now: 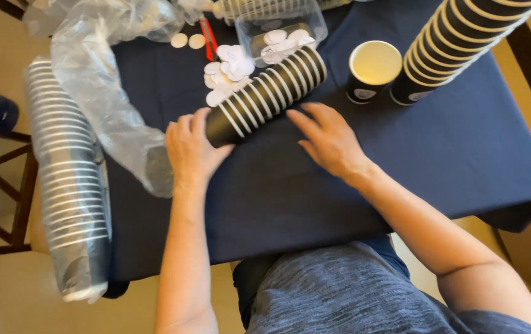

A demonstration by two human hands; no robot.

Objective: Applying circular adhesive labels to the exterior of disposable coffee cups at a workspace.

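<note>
Dark navy cloth covers the table (451,154), which carries everything. Both forearms reach forward from the lower edge. Lying on its side across the middle is a nested stack of black paper cups with white rims (268,96). The left hand (192,148) cups its closed lower end, fingers curled against it. The right hand (329,139) lies flat and spread just beside the stack, fingertips touching its underside.

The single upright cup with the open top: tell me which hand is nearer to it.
Right. The right hand lies just below and left of the single upright cup; the left hand is farther left, at the lying cup stack.
</note>
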